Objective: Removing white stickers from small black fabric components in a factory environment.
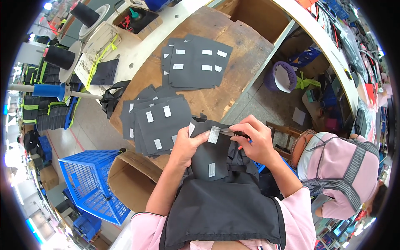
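Observation:
My left hand [183,146] pinches a dark grey fabric panel [201,157] in front of my lap, its thumb lying on the face of the cloth. White rectangular patches show on the panel, and its top edge curls. In my right hand [257,141] is a pair of small thread snips [227,132], with the blades at the panel's upper right edge, beside a white patch. Just beyond my left hand lies a fanned stack of similar panels [155,130]. Farther off sits a second stack of patched grey panels [195,78].
Both stacks rest on a worn wooden board [246,50]. A blue plastic crate [68,164] and an open cardboard box [125,177] stand at the left. At the right are a purple basket [268,79] and a seated person in pink [333,164]. Black thread cones [60,57] stand far left.

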The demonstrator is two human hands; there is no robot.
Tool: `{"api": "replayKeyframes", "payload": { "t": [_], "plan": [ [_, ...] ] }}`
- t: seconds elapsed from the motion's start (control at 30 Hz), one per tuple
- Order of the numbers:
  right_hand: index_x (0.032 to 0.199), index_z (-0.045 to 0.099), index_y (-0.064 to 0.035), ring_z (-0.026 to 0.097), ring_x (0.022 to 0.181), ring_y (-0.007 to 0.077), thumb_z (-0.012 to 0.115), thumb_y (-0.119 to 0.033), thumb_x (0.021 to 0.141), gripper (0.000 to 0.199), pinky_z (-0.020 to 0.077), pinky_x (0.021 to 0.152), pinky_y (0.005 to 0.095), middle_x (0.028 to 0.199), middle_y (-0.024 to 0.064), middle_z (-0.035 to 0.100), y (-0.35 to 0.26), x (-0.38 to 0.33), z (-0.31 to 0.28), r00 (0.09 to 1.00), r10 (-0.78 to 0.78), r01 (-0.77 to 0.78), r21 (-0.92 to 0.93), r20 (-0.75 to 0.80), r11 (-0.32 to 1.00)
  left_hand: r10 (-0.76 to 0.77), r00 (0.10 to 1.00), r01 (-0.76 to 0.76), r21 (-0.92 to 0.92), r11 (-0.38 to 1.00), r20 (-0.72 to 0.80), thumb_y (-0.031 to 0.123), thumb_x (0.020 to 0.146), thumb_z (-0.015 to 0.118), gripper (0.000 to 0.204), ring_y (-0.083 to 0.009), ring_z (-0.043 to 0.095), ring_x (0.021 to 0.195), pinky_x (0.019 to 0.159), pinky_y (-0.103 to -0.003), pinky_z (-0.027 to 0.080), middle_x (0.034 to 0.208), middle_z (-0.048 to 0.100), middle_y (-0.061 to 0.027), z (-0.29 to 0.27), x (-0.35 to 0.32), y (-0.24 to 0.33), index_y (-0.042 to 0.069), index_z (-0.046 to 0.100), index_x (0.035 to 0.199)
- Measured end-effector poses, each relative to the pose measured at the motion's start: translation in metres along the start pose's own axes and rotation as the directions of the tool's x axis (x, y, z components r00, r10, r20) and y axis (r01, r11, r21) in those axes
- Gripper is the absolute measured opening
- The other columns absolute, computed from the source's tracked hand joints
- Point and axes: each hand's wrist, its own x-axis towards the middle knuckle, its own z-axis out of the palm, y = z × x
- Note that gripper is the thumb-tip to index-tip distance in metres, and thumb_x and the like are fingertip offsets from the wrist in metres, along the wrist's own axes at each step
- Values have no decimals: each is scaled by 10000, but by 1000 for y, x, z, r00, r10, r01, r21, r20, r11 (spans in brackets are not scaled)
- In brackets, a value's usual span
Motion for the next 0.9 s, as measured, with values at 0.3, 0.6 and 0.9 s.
{"api": "replayKeyframes", "payload": {
  "t": [0.3,0.6,0.9],
  "plan": [
    [865,623,-88,529,603,227,721,-23,591,298,416,549,310,752,56,567,-1,5,8,989,-145,143,-106,-10,984,10,1000,-10,19,1000,-1,67,780,640,188,-109,569,791,727,-256,452,881,626,-45,0,-1,-2,-21,605,943],
    [834,613,-86,535,604,223,700,-73,641,212,423,547,319,746,30,544,-6,-1,6,996,-28,22,-74,-80,997,-14,1000,13,-16,1000,-21,61,790,617,173,-108,567,788,731,-257,451,880,624,-46,2,-1,0,-17,603,944],
    [863,621,-54,549,616,230,699,-2,619,262,432,556,311,725,69,548,-11,1,14,994,-90,79,-161,-59,984,10,1000,-11,-32,999,-14,62,793,614,181,-105,567,780,719,-255,456,886,620,-48,1,-3,-2,-20,595,952]
  ]
}}
